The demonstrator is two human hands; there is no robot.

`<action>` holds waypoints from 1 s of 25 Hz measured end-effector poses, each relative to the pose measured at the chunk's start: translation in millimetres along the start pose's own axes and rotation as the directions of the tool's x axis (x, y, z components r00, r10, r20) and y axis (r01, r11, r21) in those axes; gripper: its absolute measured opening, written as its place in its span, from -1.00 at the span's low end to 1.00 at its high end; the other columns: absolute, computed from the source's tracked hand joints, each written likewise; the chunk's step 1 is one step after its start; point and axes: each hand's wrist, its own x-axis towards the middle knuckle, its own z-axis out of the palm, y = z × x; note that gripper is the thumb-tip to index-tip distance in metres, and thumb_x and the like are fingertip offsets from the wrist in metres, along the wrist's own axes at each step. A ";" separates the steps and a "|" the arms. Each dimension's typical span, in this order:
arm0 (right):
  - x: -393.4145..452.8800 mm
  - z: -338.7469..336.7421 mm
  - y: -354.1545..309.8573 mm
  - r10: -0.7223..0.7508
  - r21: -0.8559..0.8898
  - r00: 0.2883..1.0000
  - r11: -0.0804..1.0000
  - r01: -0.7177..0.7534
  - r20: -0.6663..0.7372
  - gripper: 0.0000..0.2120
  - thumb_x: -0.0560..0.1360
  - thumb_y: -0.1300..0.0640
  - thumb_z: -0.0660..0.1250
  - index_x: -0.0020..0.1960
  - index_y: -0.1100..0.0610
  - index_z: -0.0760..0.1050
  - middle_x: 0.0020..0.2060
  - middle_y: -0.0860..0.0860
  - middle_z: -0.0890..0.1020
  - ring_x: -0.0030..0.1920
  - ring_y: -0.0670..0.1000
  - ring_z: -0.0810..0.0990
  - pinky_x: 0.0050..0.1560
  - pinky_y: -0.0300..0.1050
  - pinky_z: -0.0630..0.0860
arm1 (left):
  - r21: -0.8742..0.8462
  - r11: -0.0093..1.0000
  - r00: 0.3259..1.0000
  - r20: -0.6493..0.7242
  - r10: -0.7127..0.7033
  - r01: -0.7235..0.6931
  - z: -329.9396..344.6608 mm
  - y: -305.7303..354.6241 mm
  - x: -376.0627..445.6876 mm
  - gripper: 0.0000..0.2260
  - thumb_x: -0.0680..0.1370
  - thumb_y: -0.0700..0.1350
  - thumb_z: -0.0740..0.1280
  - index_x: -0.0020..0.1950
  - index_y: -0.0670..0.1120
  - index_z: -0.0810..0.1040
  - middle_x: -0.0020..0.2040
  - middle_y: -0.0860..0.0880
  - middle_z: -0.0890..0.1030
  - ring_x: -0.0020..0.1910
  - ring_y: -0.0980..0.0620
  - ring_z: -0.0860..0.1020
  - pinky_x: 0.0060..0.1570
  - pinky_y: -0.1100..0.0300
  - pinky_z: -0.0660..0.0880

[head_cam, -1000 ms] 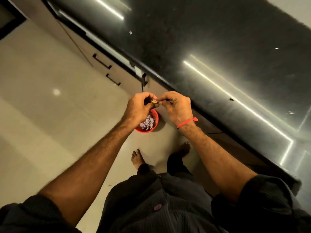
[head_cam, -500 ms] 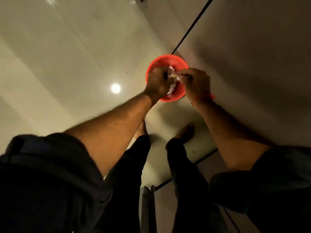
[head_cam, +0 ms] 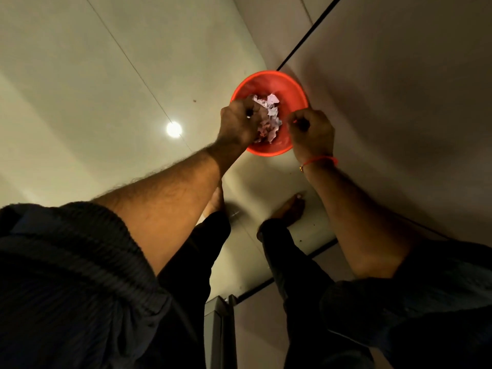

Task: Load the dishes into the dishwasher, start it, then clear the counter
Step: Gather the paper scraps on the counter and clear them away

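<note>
A red round bin (head_cam: 290,86) stands on the floor against the cabinet front, with crumpled white and pink paper (head_cam: 271,113) inside. Both my hands hover over its near rim, a short gap between them. My left hand (head_cam: 238,123) has its fingers curled and pinches a small dark scrap with a glint on it. My right hand (head_cam: 311,131), with a red thread on its wrist, is curled the same way round another small dark bit. The scraps are too small to identify. No dishes, dishwasher or counter are in view.
Pale tiled floor (head_cam: 106,89) lies to the left, with a lamp reflection on it. Grey cabinet fronts (head_cam: 399,89) fill the right side. My bare feet (head_cam: 291,209) stand just short of the bin. A dark door edge (head_cam: 221,331) rises at the bottom centre.
My head has tipped down from the black counter to the bin. My hands dropped over the bin and moved apart, after pinching one small item together.
</note>
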 end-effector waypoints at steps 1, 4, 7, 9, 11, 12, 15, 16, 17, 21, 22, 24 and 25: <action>-4.4 -6.7 -6.7 0.013 0.005 0.999 1.000 -0.013 0.043 -0.83 0.38 0.29 0.36 -0.08 0.19 0.68 -0.13 0.16 0.69 -0.09 0.12 0.63 -0.09 -0.41 0.36 | 0.026 0.999 0.999 0.041 0.024 -0.025 -3.3 5.8 -8.0 -0.76 0.55 -0.04 0.39 0.13 -0.13 0.69 0.09 -0.13 0.71 0.12 -0.09 0.65 0.21 0.10 0.51; -25.6 -40.0 -35.3 -0.038 0.073 0.979 0.997 0.024 0.202 -0.66 0.35 0.27 0.29 0.07 0.18 0.66 0.10 0.14 0.67 0.18 0.12 0.59 0.20 -0.29 0.41 | 0.079 0.995 0.993 0.107 0.047 -0.055 -21.7 32.4 -43.4 -0.67 0.61 -0.06 0.36 0.37 -0.08 0.56 0.34 -0.11 0.59 0.35 -0.06 0.51 0.32 0.21 0.37; -51.2 -97.4 -74.6 0.031 0.149 0.984 0.987 -0.057 0.176 -0.72 0.45 0.23 0.32 0.11 0.04 0.65 0.17 0.03 0.65 0.21 0.05 0.59 0.27 -0.07 0.48 | -0.045 0.998 0.999 -0.013 0.039 -0.039 -48.7 75.7 -89.3 -0.85 0.54 -0.07 0.46 0.09 0.01 0.63 0.13 -0.06 0.68 0.11 -0.06 0.64 0.19 0.07 0.54; -73.4 -142.1 -98.5 0.059 0.207 0.985 0.974 -0.093 0.164 -0.74 0.49 0.24 0.33 0.10 -0.02 0.64 0.12 -0.05 0.67 0.17 -0.01 0.62 0.25 -0.08 0.50 | -0.040 0.998 0.998 -0.036 0.056 -0.057 -67.0 111.2 -124.9 -0.95 0.54 -0.08 0.44 -0.02 0.05 0.62 0.01 -0.03 0.70 -0.01 -0.02 0.65 0.11 0.05 0.58; -97.9 -185.5 -119.7 0.022 0.278 0.987 0.958 -0.067 0.162 -0.73 0.52 0.26 0.31 0.10 -0.01 0.64 0.07 -0.05 0.69 0.13 -0.04 0.64 0.22 -0.13 0.51 | -0.012 0.989 0.989 -0.024 0.148 -0.148 -79.0 144.7 -155.9 -0.94 0.56 -0.11 0.41 -0.06 0.05 0.64 -0.05 0.04 0.71 -0.03 0.06 0.64 0.11 0.08 0.56; -111.7 -208.0 -129.4 -0.007 0.306 0.987 0.951 -0.043 0.160 -0.72 0.53 0.27 0.30 0.11 -0.01 0.64 0.05 -0.06 0.69 0.11 -0.07 0.64 0.20 -0.14 0.51 | -0.008 0.978 0.978 -0.009 0.209 -0.209 -82.9 161.7 -171.8 -0.94 0.57 -0.11 0.40 -0.05 0.04 0.65 -0.06 0.07 0.70 -0.05 0.12 0.63 0.10 0.11 0.56; -156.2 -282.1 -152.5 -0.105 0.352 0.994 0.932 0.088 0.028 -0.70 0.55 0.31 0.28 0.16 0.01 0.62 0.07 -0.09 0.67 0.11 -0.10 0.64 0.23 -0.15 0.50 | -0.049 0.937 0.936 0.045 0.348 -0.346 -87.7 216.8 -219.1 -0.91 0.62 -0.09 0.35 0.02 -0.01 0.67 -0.03 0.01 0.70 -0.11 0.30 0.59 -0.03 0.38 0.50; -170.2 -305.7 -155.1 -0.121 0.370 0.992 0.920 0.126 -0.036 -0.71 0.56 0.30 0.28 0.18 0.03 0.61 0.09 -0.07 0.67 0.12 -0.07 0.64 0.22 -0.13 0.51 | -0.091 0.927 0.928 0.054 0.370 -0.364 -86.9 233.2 -234.2 -0.89 0.63 -0.08 0.35 0.04 -0.05 0.67 -0.04 -0.04 0.71 -0.13 0.27 0.61 -0.08 0.41 0.49; -183.8 -328.4 -155.2 -0.112 0.394 0.988 0.908 0.144 -0.102 -0.74 0.57 0.27 0.28 0.19 0.05 0.60 0.10 -0.02 0.67 0.13 -0.02 0.64 0.21 -0.09 0.53 | -0.135 0.918 0.922 0.062 0.383 -0.372 -84.5 246.0 -248.1 -0.87 0.63 -0.07 0.35 0.04 -0.07 0.67 -0.07 -0.06 0.72 -0.15 0.20 0.63 -0.09 0.36 0.52; -231.2 -415.9 -127.3 0.073 0.521 0.917 0.839 0.156 -0.392 -0.76 0.60 0.35 0.25 0.22 0.22 0.57 0.05 0.13 0.69 0.11 0.09 0.66 0.17 0.00 0.57 | -0.335 0.869 0.888 0.157 0.432 -0.364 -54.8 295.4 -290.3 -0.90 0.55 -0.05 0.46 -0.05 -0.05 0.61 -0.12 -0.01 0.71 -0.09 0.02 0.65 0.09 0.00 0.56; -240.2 -433.6 -116.9 0.132 0.541 0.881 0.827 0.155 -0.454 -0.75 0.59 0.38 0.24 0.21 0.23 0.57 0.03 0.14 0.69 0.09 0.10 0.67 0.17 0.02 0.57 | -0.390 0.849 0.872 0.185 0.453 -0.357 -44.3 306.9 -300.2 -0.90 0.52 -0.05 0.48 -0.08 -0.03 0.60 -0.13 -0.04 0.70 -0.08 -0.02 0.65 0.09 -0.04 0.56; -253.7 -466.0 -92.2 0.221 0.546 0.803 0.824 0.149 -0.553 -0.74 0.59 0.40 0.24 0.19 0.20 0.58 0.02 0.14 0.69 0.11 0.12 0.66 0.21 0.11 0.55 | -0.455 0.801 0.812 0.242 0.531 -0.388 -19.0 334.1 -321.3 -0.95 0.57 -0.11 0.43 -0.07 -0.05 0.63 -0.14 -0.07 0.70 -0.08 -0.05 0.66 0.08 -0.08 0.58; -256.9 -479.4 -79.8 0.241 0.530 0.774 0.836 0.140 -0.585 -0.74 0.58 0.38 0.24 0.18 0.17 0.59 0.03 0.13 0.69 0.13 0.12 0.65 0.23 0.14 0.54 | -0.473 0.783 0.786 0.257 0.562 -0.405 -6.6 346.9 -329.3 -0.92 0.62 -0.16 0.36 -0.03 -0.09 0.64 -0.12 -0.07 0.71 -0.07 -0.04 0.66 0.06 -0.07 0.59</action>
